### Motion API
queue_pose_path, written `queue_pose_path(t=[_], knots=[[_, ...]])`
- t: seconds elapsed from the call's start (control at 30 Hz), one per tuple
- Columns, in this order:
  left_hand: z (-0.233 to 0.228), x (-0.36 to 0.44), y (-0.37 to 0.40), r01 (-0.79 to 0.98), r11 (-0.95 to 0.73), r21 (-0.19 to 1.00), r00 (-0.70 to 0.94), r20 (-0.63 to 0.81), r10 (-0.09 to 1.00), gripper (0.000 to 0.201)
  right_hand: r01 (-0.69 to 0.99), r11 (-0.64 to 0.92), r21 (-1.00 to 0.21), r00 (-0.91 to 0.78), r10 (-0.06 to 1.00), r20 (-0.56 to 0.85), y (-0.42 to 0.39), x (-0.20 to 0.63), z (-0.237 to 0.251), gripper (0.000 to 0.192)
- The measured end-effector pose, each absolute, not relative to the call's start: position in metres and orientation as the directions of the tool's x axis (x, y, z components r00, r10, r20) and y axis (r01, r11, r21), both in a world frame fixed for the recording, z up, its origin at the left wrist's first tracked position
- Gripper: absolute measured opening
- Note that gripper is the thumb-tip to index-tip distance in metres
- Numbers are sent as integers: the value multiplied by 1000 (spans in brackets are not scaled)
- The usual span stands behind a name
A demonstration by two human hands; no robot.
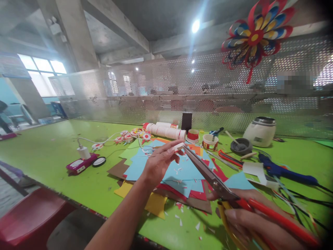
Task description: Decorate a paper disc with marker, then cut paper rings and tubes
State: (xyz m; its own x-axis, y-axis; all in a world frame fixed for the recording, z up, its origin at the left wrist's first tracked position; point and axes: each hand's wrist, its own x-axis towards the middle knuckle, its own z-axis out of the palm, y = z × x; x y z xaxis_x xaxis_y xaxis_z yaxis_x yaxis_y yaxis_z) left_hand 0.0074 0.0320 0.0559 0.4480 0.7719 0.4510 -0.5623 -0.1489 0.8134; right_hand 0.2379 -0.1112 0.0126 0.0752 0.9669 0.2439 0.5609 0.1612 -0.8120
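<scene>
My left hand pinches a small white paper strip between thumb and fingers, held above a spread of coloured paper sheets. My right hand grips red-and-yellow-handled scissors at the lower right. Their blades point up-left, with the tips touching the strip. Small paper snippets lie on the green table below both hands.
A pink device with a white charger sits at the left. A white paper roll, tape rolls, a blue glue gun, a dark bowl and a white pot stand behind. A red chair is at the lower left. A paper pinwheel hangs on the mesh wall.
</scene>
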Motion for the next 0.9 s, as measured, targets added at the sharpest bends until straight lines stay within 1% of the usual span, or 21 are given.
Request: queue_pose_path(t=[0.07,0.13,0.23,0.4,0.57,0.7,0.77,0.9], knots=[[57,7,32,-559,-147,816,453,448,771,34,525,119,-842,72,980,184,-111,237,17,27],[57,7,31,-554,-145,820,456,445,771,34,511,96,-854,68,986,152,-112,236,22,31],[56,7,32,-559,-142,817,458,447,768,35,529,88,-844,76,986,150,-112,234,25,34],[55,8,32,-557,-135,820,465,442,767,32,546,103,-832,77,982,172,-112,230,26,34],[56,9,32,-563,-122,817,463,435,773,30,508,102,-855,0,993,119,-110,219,38,31],[54,9,34,-585,-123,801,444,444,779,30,474,114,-873,-20,993,119,-111,208,51,22],[53,8,36,-610,-116,784,432,451,781,30,475,107,-873,-10,993,116,-113,204,53,22],[54,5,35,-617,-98,780,453,455,767,33,487,148,-861,48,980,196,-116,203,48,22]])
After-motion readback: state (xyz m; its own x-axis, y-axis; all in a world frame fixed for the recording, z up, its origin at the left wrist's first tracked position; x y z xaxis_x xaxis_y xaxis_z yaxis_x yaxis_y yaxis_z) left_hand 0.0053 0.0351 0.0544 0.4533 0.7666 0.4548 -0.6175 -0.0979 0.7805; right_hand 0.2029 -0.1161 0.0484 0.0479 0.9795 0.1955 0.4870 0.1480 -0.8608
